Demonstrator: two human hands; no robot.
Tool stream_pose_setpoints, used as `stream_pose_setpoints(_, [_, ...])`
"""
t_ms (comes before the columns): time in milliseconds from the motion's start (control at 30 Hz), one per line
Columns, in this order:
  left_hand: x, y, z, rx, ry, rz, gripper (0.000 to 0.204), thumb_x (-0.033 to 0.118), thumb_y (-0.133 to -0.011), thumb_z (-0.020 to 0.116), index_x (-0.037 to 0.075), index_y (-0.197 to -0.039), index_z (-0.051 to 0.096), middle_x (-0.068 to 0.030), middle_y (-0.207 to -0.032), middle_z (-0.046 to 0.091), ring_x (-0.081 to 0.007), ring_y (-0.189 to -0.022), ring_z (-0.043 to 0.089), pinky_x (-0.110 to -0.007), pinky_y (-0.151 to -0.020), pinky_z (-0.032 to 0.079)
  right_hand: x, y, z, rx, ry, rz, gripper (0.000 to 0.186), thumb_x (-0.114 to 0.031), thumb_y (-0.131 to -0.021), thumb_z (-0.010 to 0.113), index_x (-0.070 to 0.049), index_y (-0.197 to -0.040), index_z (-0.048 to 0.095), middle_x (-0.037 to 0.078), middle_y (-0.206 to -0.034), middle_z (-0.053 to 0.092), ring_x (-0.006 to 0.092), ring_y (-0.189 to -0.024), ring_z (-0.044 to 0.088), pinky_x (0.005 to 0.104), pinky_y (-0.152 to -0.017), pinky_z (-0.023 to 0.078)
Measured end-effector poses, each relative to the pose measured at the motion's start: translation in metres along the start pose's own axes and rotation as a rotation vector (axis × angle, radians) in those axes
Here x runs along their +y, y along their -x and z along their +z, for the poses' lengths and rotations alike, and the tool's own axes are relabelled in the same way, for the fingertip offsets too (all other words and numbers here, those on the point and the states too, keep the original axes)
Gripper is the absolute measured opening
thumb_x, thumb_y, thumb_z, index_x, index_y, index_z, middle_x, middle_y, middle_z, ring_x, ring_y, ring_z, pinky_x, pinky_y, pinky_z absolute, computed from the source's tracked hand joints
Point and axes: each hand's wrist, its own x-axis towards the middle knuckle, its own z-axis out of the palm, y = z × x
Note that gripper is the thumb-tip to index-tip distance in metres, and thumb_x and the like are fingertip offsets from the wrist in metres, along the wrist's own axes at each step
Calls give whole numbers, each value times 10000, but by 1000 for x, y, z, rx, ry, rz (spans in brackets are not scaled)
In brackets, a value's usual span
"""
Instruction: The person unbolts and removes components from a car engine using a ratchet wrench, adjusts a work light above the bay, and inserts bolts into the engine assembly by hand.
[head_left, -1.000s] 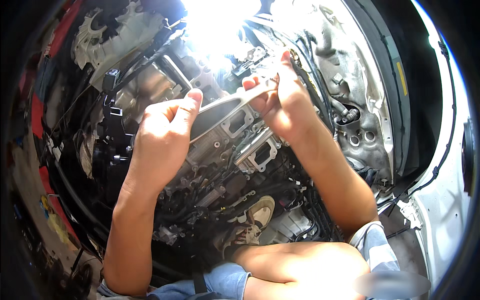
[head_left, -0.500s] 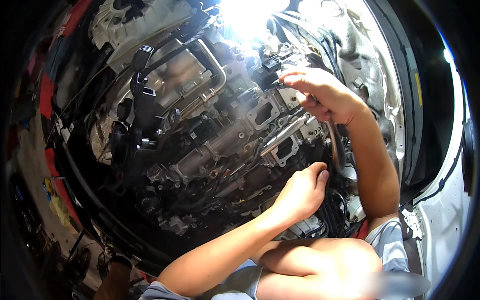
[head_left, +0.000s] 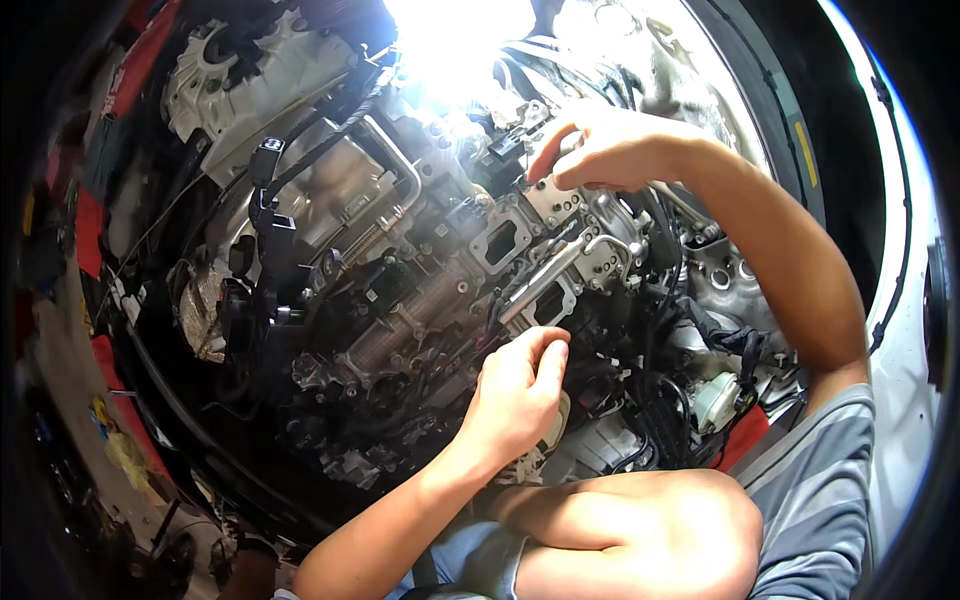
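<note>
Over an opened engine, my right hand (head_left: 625, 150) reaches in from the right. Its fingers bend down beside a light metal plate with holes (head_left: 556, 204); their grip is partly hidden, and what they hold, if anything, I cannot make out. My left hand (head_left: 518, 390) is closed, thumb pressed to the curled index finger, just below a rectangular port flange (head_left: 550, 305). Anything inside that pinch is too small to tell. Between the hands runs a silver metal tube (head_left: 545, 275). A second port flange (head_left: 500, 243) lies to its upper left.
A bright lamp (head_left: 460, 40) glares at the top. Black wiring with connectors (head_left: 268, 190) hangs at the left near a metal heat shield (head_left: 335, 175). A pale plastic cap (head_left: 715, 400) sits at the right. My bent knee (head_left: 690, 530) rests at the lower edge.
My left hand has shifted left, nearer the lower port flange. My right hand has moved slightly left, its forearm swinging outward. A blurred dark curved thing between the hands no longer shows. The view has shifted.
</note>
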Motion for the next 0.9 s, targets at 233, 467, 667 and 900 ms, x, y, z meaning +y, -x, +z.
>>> stream_pose_setpoints(233, [-1, 14, -2, -116, 64, -169, 246, 161, -1006, 528, -26, -1128, 634, 18, -771, 570, -52, -687, 464, -236, -635, 425, 42, 17, 11, 253, -470, 58, 327, -143, -867, 587, 4, -1148, 666, -52, -515, 432, 25, -361, 292, 198, -338, 219])
stream_pose_setpoints(467, [-4, 6, 9, -111, 90, -171, 315, 138, -991, 557, -59, -1235, 568, -95, -1022, 671, -111, -913, 590, -260, -826, 489, 53, 8, 33, 322, -913, 191, 252, -294, -976, 550, -116, -1124, 652, -92, -578, 317, 32, -457, 243, 207, -388, 179])
stream_pose_setpoints(667, [6, -5, 16, -105, 18, -91, 416, 238, -1015, 519, -73, -1291, 524, -216, -1169, 650, -240, -1093, 614, -333, -956, 464, 45, 14, 33, 345, -1030, 113, 264, -280, -979, 529, -55, -1103, 589, -93, -576, 310, 14, -430, 242, 211, -375, 179])
stream_pose_setpoints(900, [18, -21, 17, -141, 72, -89, 597, 565, -1016, 388, 3, -1001, 589, 26, -700, 424, -93, -647, 387, -252, -602, 374, 38, -1, 43, 429, -1528, 48, 284, -343, -1035, 467, -59, -1025, 485, -72, -650, 354, 14, -460, 314, 172, -380, 275])
